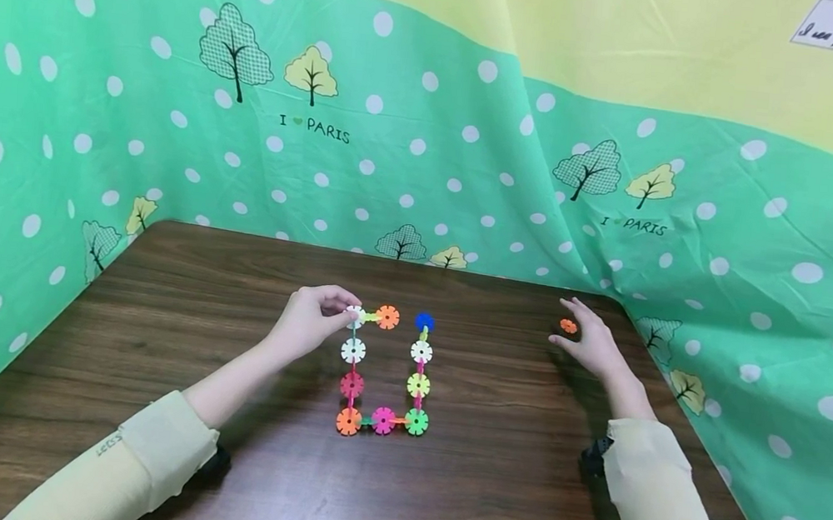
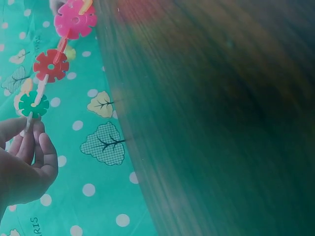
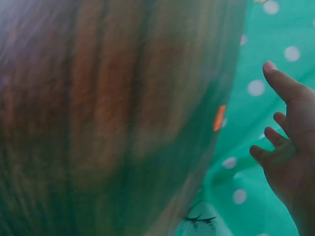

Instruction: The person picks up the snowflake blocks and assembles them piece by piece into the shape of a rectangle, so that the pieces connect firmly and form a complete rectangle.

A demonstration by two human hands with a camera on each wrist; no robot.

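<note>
A chain of small notched plastic discs in many colours lies on the table in a rectangular outline with a gap at its top side. My left hand (image 1: 313,317) pinches the white disc (image 1: 354,316) at the chain's upper left corner. From that corner a short piece runs right to an orange disc (image 1: 387,317). The far end of the right-hand column is a blue disc (image 1: 424,322). At the table's right, my right hand (image 1: 593,340) is spread, thumb and fingers apart around a loose orange disc (image 1: 568,326); whether it touches the disc is unclear.
The brown wooden table (image 1: 275,481) is bordered by a green and yellow printed cloth (image 1: 409,176) at the back and both sides. The right hand and the loose disc are close to the table's right back corner.
</note>
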